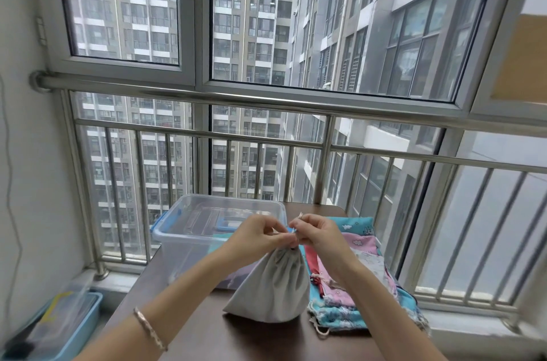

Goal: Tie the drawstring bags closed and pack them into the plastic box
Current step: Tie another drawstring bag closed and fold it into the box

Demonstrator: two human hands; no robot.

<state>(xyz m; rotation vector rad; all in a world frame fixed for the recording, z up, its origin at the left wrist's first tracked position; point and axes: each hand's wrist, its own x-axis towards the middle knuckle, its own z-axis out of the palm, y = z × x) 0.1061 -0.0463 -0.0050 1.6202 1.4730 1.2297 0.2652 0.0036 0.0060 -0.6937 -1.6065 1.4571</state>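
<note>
A grey drawstring bag (272, 286) stands on the dark table (189, 328), its neck gathered tight at the top. My left hand (260, 235) and my right hand (316, 232) meet just above the neck, each pinching an end of the bag's drawstring. Behind the bag on the left stands the clear plastic box (189, 230) with blue latches, lid off. To the right lies a pile of patterned drawstring bags (361, 278) in blue, pink, red and white.
A metal railing (266, 135) and windows run close behind the table. On the floor at the lower left sits a blue bin (68, 328) with a clear lid. A white wall stands at the left.
</note>
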